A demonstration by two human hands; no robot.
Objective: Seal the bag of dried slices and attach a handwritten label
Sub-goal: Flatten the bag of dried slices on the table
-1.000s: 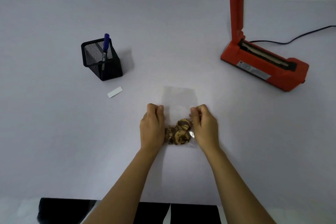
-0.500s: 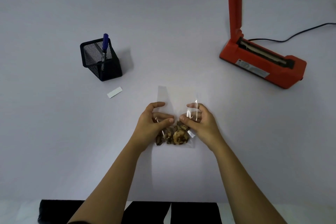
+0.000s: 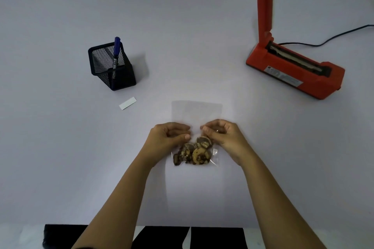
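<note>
Head view, as I watch from my end: the clear bag (image 3: pixel 197 113) lies on the worktop (image 3: pixel 60 147) straight in front of the person, with the dried slices (image 3: pixel 194 153) bunched at its near end. The left hand (image 3: pixel 168 137) and the right hand (image 3: pixel 222 137) sit on either side of the bag's middle, just above the slices. Each has its fingers curled and pinches the film between thumb and fingertips.

Half a second ago the upper part of the bag stood creased and caught the light between the hands. Now it lies flat and smooth, a plain rectangle reaching away from the fingers. A full second ago both hands were closed at the bag's side edges, next to the slices; they now sit higher and nearer the middle.

Nothing else has shifted. The blank white label (image 3: pixel 128 103) lies on the worktop left of the bag, just in front of the black mesh holder (image 3: pixel 113 66), where the blue marker (image 3: pixel 116 50) stands. The red heat sealer (image 3: pixel 293 68) sits far right with its arm (image 3: pixel 264 2) raised and its cord (image 3: pixel 334 37) trailing off to the right.
</note>
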